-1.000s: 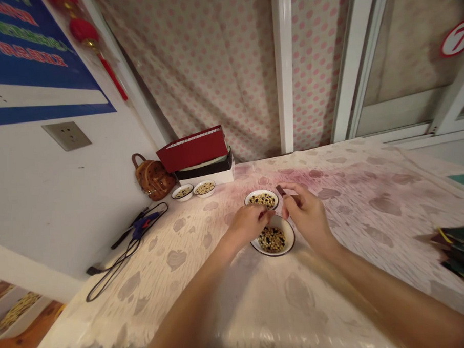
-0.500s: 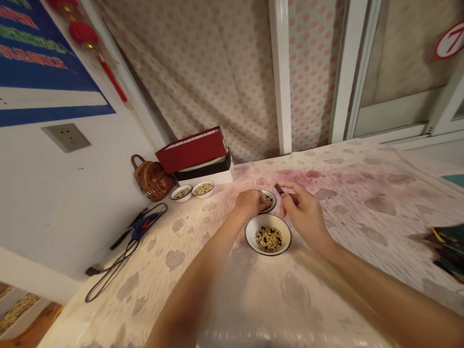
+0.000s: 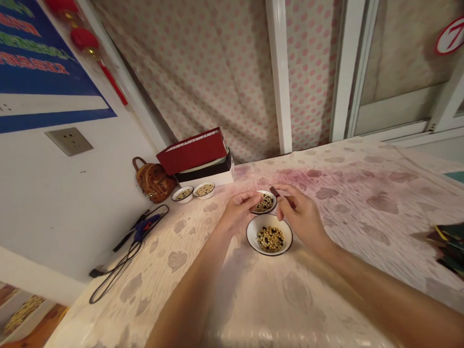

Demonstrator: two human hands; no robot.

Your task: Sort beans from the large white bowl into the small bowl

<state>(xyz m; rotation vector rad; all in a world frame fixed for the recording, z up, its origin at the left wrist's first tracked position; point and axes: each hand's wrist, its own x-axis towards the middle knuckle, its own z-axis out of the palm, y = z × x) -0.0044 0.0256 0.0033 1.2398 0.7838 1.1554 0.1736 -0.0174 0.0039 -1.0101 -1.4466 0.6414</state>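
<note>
My left hand [image 3: 236, 209] is at the left rim of a small white bowl [image 3: 274, 209], its fingertips brought together. Whatever they may pinch is too small to make out. In the small bowl lie mixed pale and black beans [image 3: 264, 203]. My right hand [image 3: 301, 212], to the right of this bowl, has a small dark brown flat piece [image 3: 274, 191] between thumb and fingers, close to the rim. Nearer to me stands a larger white bowl [image 3: 252, 232] with a dark rim, and pale and black beans [image 3: 271, 239] cover its bottom.
Two more bean bowls [image 3: 183, 198] stand back left by a brown mini backpack [image 3: 155, 181] and stacked boxes [image 3: 194, 151]. A blue corded tool [image 3: 144, 228] lies along the left wall. Dark green cloth [image 3: 458, 249] lies at the right edge.
My left hand has drawn back left out of the small bowl, uncovering its beans. My right hand has shifted slightly left with the brown piece, nearer the bowl.
</note>
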